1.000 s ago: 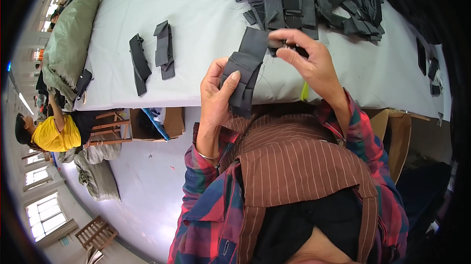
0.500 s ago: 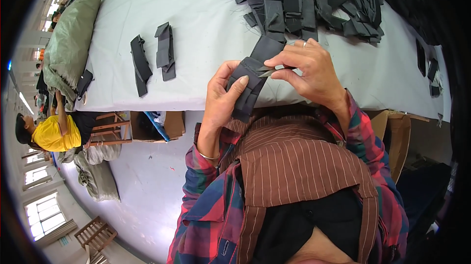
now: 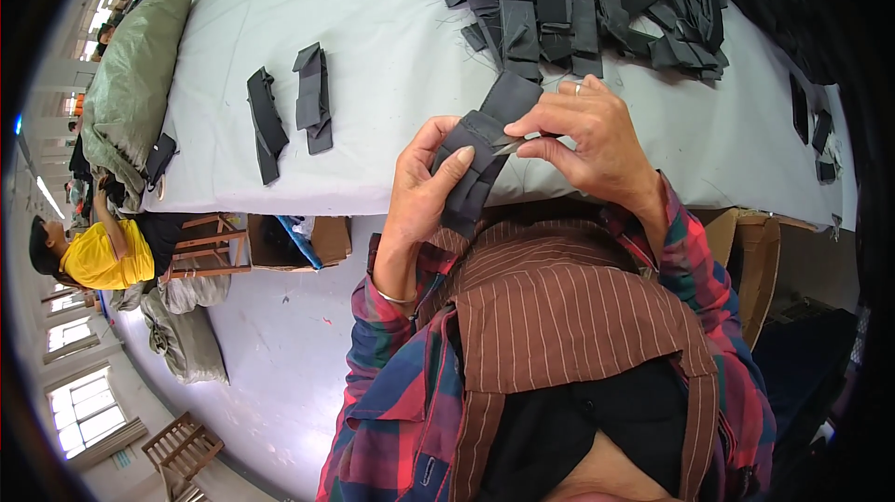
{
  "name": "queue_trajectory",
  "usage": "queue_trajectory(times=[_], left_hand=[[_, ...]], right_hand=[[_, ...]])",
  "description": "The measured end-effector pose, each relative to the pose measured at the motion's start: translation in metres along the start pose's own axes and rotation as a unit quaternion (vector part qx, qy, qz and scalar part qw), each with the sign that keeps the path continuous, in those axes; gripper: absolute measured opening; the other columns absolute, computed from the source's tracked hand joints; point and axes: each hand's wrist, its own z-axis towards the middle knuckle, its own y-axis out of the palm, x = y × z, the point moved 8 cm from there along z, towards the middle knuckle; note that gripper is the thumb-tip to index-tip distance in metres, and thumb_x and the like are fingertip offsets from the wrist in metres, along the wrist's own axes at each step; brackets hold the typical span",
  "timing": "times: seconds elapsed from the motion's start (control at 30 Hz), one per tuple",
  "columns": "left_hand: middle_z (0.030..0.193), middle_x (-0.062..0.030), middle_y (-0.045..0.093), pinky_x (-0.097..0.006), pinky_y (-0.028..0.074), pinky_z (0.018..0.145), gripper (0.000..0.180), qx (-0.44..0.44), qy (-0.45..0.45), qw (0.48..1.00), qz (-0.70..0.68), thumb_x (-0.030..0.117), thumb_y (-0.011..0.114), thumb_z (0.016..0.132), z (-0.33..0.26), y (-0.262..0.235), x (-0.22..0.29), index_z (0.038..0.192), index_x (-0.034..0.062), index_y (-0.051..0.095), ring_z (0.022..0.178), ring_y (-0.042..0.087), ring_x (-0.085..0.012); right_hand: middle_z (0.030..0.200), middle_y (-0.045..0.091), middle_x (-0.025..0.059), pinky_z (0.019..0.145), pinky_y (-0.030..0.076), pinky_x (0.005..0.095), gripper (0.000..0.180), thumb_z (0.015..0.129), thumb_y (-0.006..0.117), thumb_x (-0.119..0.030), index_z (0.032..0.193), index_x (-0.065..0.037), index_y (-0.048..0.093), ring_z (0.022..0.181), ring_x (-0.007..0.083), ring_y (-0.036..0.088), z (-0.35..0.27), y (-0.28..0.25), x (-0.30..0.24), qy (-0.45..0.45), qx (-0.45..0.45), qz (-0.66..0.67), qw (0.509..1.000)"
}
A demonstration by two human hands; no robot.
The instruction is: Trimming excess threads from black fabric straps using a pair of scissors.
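Note:
My left hand pinches a folded dark grey fabric strip, thumb on top, above the near edge of the table. The strip slants from upper right to lower left. In my right hand are small metal thread snips, gripped between thumb and fingers. Their pointed blades lie against the strip, just beyond my left thumb; the rest of the tool is hidden by my fingers. Two similar pieces lie apart to the left, a flat strip and a folded strip.
A large heap of dark grey strips covers the far right of the white table. A stuffed green sack rests at its left end. Left of me a person in yellow is near a wooden stool. A cardboard box stands below.
The snips' blades, spread apart before, are now closer together on the strip. My right hand has shifted very slightly; my left hand keeps its hold.

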Motion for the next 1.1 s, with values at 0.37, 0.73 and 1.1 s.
queue_trajectory(times=[0.37,0.73,1.1], left_hand=[[0.100,-0.0030,0.060,-0.020,0.048,0.075,0.027,-0.023,-0.013,0.999,0.019,0.010,0.060,0.089,0.001,0.001,-0.003,0.113,0.0011,0.051,0.087,0.056,-0.0065],[0.096,-0.0014,0.060,-0.020,0.046,0.075,0.022,-0.016,-0.006,1.000,0.005,0.010,0.059,0.090,0.000,0.000,-0.004,0.110,0.0011,0.053,0.085,0.055,-0.0059],[0.112,-0.0128,0.053,-0.027,0.039,0.086,0.007,0.101,0.354,0.889,0.273,0.005,0.062,0.082,-0.021,0.018,0.082,0.084,-0.0010,0.061,0.103,0.048,-0.0139]], right_hand=[[0.071,0.062,0.0002,0.061,0.031,0.0309,0.016,0.072,0.074,-0.020,0.084,-0.011,0.068,0.062,0.0173,0.052,0.001,0.000,0.002,0.037,0.044,0.037,0.998],[0.068,0.063,-0.0029,0.063,0.035,0.0315,0.014,0.073,0.074,-0.024,0.077,-0.013,0.065,0.062,0.0171,0.055,0.000,0.005,-0.003,-0.010,-0.030,0.087,0.996],[0.082,0.067,0.0046,0.071,0.046,0.0237,0.015,0.080,0.069,-0.010,0.092,-0.001,0.066,0.075,0.0098,0.061,0.003,-0.015,0.009,0.139,0.084,0.350,0.923]])
